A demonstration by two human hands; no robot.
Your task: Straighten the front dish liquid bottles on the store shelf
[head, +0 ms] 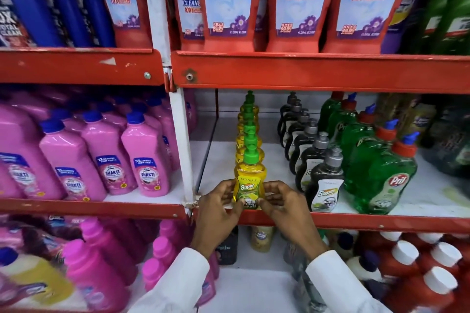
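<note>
Yellow bottle [250, 180] base behind hands [254, 207]

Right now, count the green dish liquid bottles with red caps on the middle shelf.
5, in one row running front to back at the right: front, second, third, fourth, rearmost. More may hide behind.

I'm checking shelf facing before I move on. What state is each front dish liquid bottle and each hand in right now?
Front yellow dish liquid bottle with green cap: upright at the shelf edge, label facing out, held on both sides.
Front dark bottle with grey cap: upright, label turned slightly left, untouched.
Front green Pril bottle with red cap: leaning left, untouched.
Left hand: fingers on the yellow bottle.
Right hand: fingers on the yellow bottle.
</note>
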